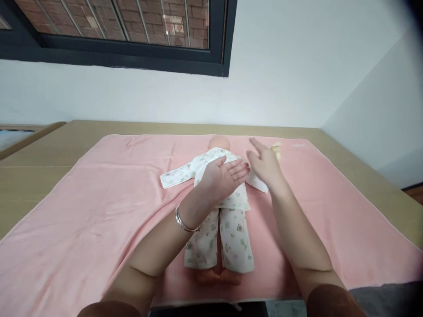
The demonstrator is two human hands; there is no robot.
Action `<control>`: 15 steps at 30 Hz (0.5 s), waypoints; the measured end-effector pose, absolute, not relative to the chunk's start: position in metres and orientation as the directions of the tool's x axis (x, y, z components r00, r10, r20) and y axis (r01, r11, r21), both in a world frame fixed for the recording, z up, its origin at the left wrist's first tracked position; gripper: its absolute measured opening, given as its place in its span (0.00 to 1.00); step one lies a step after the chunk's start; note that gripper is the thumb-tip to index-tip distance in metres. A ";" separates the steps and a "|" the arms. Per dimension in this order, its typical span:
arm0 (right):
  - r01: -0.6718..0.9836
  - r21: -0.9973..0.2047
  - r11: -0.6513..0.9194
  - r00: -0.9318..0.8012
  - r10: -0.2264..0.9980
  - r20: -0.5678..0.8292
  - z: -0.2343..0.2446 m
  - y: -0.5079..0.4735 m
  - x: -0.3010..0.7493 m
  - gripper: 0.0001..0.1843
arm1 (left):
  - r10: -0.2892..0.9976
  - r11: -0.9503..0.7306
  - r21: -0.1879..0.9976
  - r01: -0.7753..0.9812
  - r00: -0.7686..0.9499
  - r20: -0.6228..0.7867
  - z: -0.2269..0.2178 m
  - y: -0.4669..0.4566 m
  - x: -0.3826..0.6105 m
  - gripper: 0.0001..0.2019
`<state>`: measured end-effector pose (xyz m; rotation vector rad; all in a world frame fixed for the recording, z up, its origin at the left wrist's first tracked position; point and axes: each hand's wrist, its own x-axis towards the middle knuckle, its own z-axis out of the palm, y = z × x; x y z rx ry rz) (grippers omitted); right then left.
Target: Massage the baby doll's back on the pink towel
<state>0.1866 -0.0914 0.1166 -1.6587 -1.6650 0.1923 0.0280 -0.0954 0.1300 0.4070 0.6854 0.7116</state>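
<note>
A baby doll (219,141) lies on its back on a pink towel (99,211), head toward the wall, feet toward me. It wears a white printed shirt (185,172) and matching trousers (231,237). My left hand (223,176) lies flat, fingers stretched out, on the doll's chest. A silver bracelet (183,221) circles that wrist. My right hand (262,163) hovers open over the doll's shoulder and sleeve on the right side, fingers together and pointing toward the wall. A small pale yellow thing (276,149) lies just beyond it.
The towel covers a tan wooden surface (39,176) that runs up to a white wall (280,79). A dark-framed window (132,48) shows brick outside. A second wall closes the right side. A grey patch (390,295) sits at the lower right.
</note>
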 end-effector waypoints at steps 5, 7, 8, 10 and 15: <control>0.782 -0.584 0.219 -0.004 0.938 0.347 0.115 -0.105 0.125 0.31 | 0.755 0.559 0.700 -0.445 0.622 -0.207 0.151 -0.115 0.005 0.27; 0.775 -0.592 0.222 0.022 0.926 0.377 0.124 -0.118 0.108 0.30 | 0.799 0.459 0.778 -0.428 0.582 -0.151 0.162 -0.124 -0.010 0.28; 0.771 -0.592 0.236 0.032 0.914 0.406 0.129 -0.126 0.100 0.30 | 0.821 0.411 0.816 -0.407 0.554 -0.137 0.167 -0.129 -0.017 0.28; 0.760 -0.580 0.295 0.004 0.889 0.458 0.137 -0.144 0.087 0.32 | 0.860 0.330 0.879 -0.345 0.494 -0.129 0.177 -0.136 -0.031 0.29; 0.673 -0.536 0.509 -0.225 0.832 0.508 0.139 -0.178 0.069 0.39 | 0.923 0.202 0.952 -0.230 0.371 -0.106 0.189 -0.141 -0.041 0.29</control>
